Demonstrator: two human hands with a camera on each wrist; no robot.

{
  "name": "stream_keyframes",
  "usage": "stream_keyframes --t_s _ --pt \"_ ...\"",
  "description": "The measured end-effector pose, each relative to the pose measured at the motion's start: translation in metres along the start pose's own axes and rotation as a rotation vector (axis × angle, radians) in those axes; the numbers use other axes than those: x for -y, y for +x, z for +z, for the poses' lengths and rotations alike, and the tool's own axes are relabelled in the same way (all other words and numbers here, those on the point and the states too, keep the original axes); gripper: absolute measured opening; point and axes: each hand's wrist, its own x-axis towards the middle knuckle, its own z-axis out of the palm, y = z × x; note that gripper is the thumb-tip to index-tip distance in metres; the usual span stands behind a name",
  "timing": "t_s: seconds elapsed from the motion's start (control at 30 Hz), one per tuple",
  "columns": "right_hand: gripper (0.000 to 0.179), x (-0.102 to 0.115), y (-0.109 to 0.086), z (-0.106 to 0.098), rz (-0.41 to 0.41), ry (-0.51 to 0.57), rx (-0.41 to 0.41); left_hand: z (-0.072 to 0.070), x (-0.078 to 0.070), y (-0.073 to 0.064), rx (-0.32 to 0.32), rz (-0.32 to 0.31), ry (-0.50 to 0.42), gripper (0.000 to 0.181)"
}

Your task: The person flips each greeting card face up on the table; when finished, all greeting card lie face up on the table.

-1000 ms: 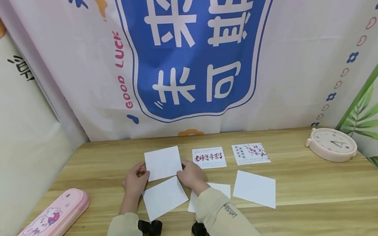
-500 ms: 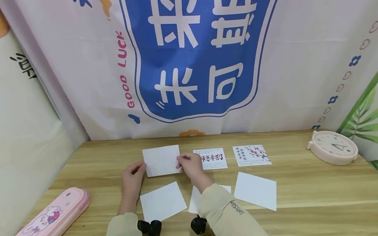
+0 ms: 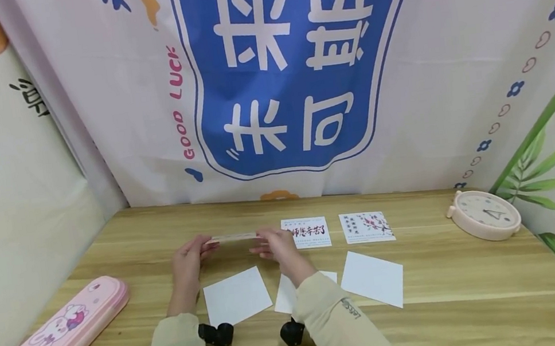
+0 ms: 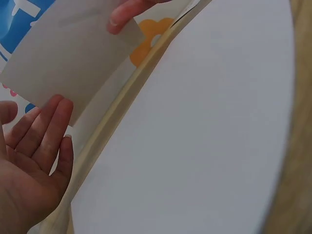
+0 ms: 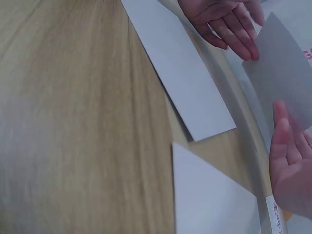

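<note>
Over the far L part of the table (image 3: 445,308), the step in hand is prob. turning a card over, w/ setting it down coming after. Both hands are working at it: L hand (image 3: 188,265) at one short end, R hand (image 3: 284,253) at the other, thumbs & fingers pinching the ends, most other fingers lying fairly straight underneath, per wrist cams. The held card (image 3: 235,237) is hanging above the wood, clear of it, L of the printed cards, showing a plain underside to both wrist views; its other face isn't showing.

Next move is prob. calling for finishing the tilt, lowering it flat in line w/ the text card (image 3: 314,233) & blossom card (image 3: 367,227), then easing both grips off together. One end dropping first could skew it.

Vs. 0.5 s ago: the held card was facing the head cam broadside; now it's showing nearly edge-on, a thin strip. L blank card (image 3: 237,296), mid blank card (image 3: 285,297) (partly hidden by the R arm) & R blank card (image 3: 372,279) are staying put, as are the printed ones.
</note>
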Motion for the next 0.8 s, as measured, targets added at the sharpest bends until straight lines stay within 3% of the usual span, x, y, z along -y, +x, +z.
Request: stream_keyframes --t_s 0.07,0.2,0.33,0.53,0.63,0.8 --pt "0.03 -0.0013 0.0009 0.0004 0.008 0.011 -0.007 0.0004 -0.0012 -0.0001 -0.011 -0.011 0.052 0.035" --pt "0.036 -0.0004 0.0002 0.0036 -0.007 -0.03 -0.054 0.002 -0.0037 -0.0013 -0.003 -0.026 0.162 0.037" --pt "0.044 -0.0013 -0.0006 0.0077 -0.043 -0.071 -0.109 0.0022 -0.0034 -0.0025 0.003 -0.033 0.173 0.038" --pt "0.041 -0.0055 -0.0015 0.01 -0.085 -0.131 -0.161 0.0012 -0.0003 -0.0036 -0.025 -0.007 0.224 0.032" --pt "0.043 -0.0074 -0.0028 0.0089 -0.096 -0.19 -0.129 0.0012 0.0004 -0.0041 -0.016 0.022 0.312 0.031" --pt "0.059 -0.0083 -0.0046 0.0068 -0.098 -0.342 -0.013 0.0015 0.0007 -0.0029 0.082 0.097 0.509 0.035"
